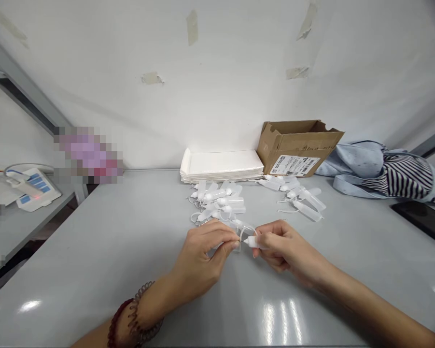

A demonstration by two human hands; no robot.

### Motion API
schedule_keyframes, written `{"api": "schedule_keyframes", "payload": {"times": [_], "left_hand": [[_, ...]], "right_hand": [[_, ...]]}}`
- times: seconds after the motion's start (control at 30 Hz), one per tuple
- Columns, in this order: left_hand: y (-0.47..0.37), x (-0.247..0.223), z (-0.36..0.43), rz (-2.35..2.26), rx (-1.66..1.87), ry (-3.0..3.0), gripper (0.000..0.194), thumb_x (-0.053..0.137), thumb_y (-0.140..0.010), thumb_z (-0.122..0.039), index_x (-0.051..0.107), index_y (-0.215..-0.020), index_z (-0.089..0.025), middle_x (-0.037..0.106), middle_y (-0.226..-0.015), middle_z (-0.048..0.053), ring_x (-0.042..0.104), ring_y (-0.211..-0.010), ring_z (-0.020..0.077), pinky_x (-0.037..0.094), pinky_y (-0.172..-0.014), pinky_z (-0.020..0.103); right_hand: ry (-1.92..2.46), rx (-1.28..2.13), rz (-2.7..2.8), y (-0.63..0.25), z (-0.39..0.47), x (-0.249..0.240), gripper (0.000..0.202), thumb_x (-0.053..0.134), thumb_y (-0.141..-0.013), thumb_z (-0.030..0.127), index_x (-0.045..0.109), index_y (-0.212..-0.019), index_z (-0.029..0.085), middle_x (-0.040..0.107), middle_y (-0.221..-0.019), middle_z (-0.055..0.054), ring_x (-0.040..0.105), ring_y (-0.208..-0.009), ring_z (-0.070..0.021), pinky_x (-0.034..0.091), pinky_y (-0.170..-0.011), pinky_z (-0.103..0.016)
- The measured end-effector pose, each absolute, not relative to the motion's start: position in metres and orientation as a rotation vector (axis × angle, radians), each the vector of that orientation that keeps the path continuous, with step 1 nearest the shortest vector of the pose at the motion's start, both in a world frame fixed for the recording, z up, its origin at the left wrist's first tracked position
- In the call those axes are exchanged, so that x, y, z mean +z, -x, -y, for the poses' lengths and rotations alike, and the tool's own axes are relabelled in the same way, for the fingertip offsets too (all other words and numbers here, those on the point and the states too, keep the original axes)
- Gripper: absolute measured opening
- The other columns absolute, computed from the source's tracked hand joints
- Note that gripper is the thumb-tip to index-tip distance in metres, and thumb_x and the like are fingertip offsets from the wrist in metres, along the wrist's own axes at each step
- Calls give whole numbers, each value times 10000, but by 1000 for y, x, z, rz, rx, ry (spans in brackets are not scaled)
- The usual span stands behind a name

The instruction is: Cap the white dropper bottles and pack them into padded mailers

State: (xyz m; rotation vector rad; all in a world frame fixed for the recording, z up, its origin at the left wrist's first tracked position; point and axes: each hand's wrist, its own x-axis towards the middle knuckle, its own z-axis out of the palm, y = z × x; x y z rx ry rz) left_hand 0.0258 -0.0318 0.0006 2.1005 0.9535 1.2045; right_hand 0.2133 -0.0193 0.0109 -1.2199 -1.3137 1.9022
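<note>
From the head view, both hands meet over the near middle of the grey table (101, 251). The right hand (280, 246) grips a small bottle (252, 242) between thumb and fingers, its white nozzle pointing left at the left hand (204, 253); most of its body is hidden by the fingers. The left hand pinches a translucent piece (237, 247) with thumb and fingertips, too covered to identify. A thin loop (243, 233) arches between the hands.

Just beyond them lies a pile of similar bottles (217, 198), its near edge partly hidden by the left hand; a smaller group (309, 211) lies farther right. Behind stand a stack of white envelopes (220, 164) and an open cardboard box (297, 150). Striped fabric (401, 176) and a black flat object (422, 220) lie far right.
</note>
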Motion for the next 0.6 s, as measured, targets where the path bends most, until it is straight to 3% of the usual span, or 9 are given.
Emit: {"api": "schedule_keyframes", "payload": {"times": [0.3,0.6], "left_hand": [[-21,9,32,-975,1301,-2109,148,648,-784,-61,704,-905,-125,689,-800,49,617,-728,120,492,-691,211],[-23,12,33,-973,1338,-2063,146,603,-809,-41,705,-849,-137,687,-774,39,617,-711,121,486,-668,212]], "right_hand": [[1075,1873,1248,-217,22,10,236,524,-740,314,559,-571,153,165,-423,111,96,-411,-44,92,-419,-235],[1074,1892,1250,-215,22,7,242,532,-748,324,554,-578,153,166,-424,111,93,-411,-43,84,-422,-239]]}}
